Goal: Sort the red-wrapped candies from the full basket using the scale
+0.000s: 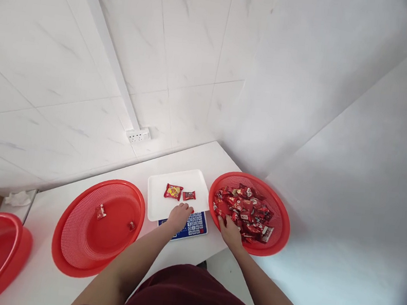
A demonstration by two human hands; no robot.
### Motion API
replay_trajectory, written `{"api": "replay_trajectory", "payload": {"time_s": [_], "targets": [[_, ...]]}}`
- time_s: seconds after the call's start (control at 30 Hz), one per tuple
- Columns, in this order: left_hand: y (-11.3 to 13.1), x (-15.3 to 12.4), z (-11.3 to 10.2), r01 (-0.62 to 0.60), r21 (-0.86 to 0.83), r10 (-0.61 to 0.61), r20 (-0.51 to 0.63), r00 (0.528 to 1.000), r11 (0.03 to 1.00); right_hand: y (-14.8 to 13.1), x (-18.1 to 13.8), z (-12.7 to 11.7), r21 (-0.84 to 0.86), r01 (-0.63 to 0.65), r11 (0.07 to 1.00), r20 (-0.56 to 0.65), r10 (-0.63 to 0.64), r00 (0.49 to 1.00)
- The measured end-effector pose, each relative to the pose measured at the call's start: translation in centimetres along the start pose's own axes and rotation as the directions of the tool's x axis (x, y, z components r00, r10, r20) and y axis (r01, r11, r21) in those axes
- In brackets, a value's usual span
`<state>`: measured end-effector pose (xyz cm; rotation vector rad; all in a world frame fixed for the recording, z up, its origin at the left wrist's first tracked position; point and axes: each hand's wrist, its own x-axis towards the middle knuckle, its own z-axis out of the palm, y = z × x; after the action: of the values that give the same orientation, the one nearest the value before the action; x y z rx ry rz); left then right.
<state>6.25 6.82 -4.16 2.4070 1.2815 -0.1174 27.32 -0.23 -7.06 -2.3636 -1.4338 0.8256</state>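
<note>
My left hand [180, 216] rests at the front edge of the white weighing tray [156, 201], its fingers loosely bent and nothing visible in them. On that tray lie a red-and-yellow snack packet [173, 191] and a smaller dark red packet [189, 195], side by side just beyond my fingertips. Below the tray, the blue keypad [195, 224] of the digital scale is partly covered by this hand. My right hand [230, 231] reaches over the near left rim of a red mesh basket [283, 225]. Its thumb and fingers are apart, touching a heap of small red packets [246, 209].
Left of the scale stands another red basket [93, 270] with two small red packets in it. A third red basket [14, 234] is at the far left. They stand on a white table [188, 158] against a tiled wall with a socket [138, 137].
</note>
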Motion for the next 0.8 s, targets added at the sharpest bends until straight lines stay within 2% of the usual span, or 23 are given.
{"api": "replay_trajectory", "payload": {"time_s": [0.2,0.3,0.33,0.37,0.4,0.43,0.47,0.5,0.53,0.57,0.63,0.8], "targets": [[0.5,-1.2,-1.4,0.072,-0.267,-0.094,-0.07,0.993,0.961,0.4,0.3,0.3,-0.008,0.014,1.0,0.01,-0.014,1.0],[1.4,-2.7,-3.6,0.086,-0.425,-0.147,-0.111,0.983,0.901,0.5,0.3,0.4,-0.008,0.015,1.0,0.007,-0.015,1.0],[1.9,-3.4,-4.8,0.073,-0.525,-0.155,-0.115,0.981,0.848,0.5,0.3,0.4,-0.009,0.013,1.0,0.006,-0.012,1.0],[2.4,-4.3,-6.1,0.052,-0.63,-0.158,-0.114,0.981,0.775,0.5,0.3,0.4,-0.011,0.009,1.0,0.006,-0.009,1.0],[3.0,-5.3,-7.6,0.014,-0.808,-0.159,-0.099,0.982,0.589,0.5,0.3,0.4,-0.014,0.004,1.0,0.01,-0.004,1.0],[3.6,-6.4,-9.2,-0.022,-0.939,-0.152,-0.079,0.985,0.343,0.5,0.3,0.4,-0.019,-0.002,1.0,0.014,0.002,1.0],[4.2,-7.6,-10.8,-0.041,-0.988,-0.139,-0.062,0.988,0.146,0.5,0.4,0.4,-0.026,-0.004,1.0,0.019,0.005,1.0],[4.8,-8.7,-12.3,-0.056,-0.998,-0.13,-0.056,0.99,0.005,0.5,0.4,0.4,-0.032,-0.004,0.999,0.021,0.004,1.0],[5.3,-9.8,-13.8,-0.062,-0.995,-0.118,-0.052,0.992,-0.081,0.6,0.4,0.4,-0.036,0.0,0.999,0.02,0.001,1.0],[5.8,-10.9,-15.1,-0.083,-0.989,-0.108,-0.07,0.992,-0.125,0.6,0.4,0.4,-0.039,0.004,0.999,0.017,-0.003,1.0],[6.6,-12.5,-17.1,-0.14,-0.978,-0.095,-0.127,0.987,-0.153,0.7,0.5,0.5,-0.044,0.008,0.999,0.013,-0.008,1.0],[7.2,-15.0,-18.9,-0.245,-0.966,-0.071,-0.239,0.968,-0.087,0.5,0.3,0.4,-0.053,0.008,0.999,0.006,-0.008,1.0]]}}
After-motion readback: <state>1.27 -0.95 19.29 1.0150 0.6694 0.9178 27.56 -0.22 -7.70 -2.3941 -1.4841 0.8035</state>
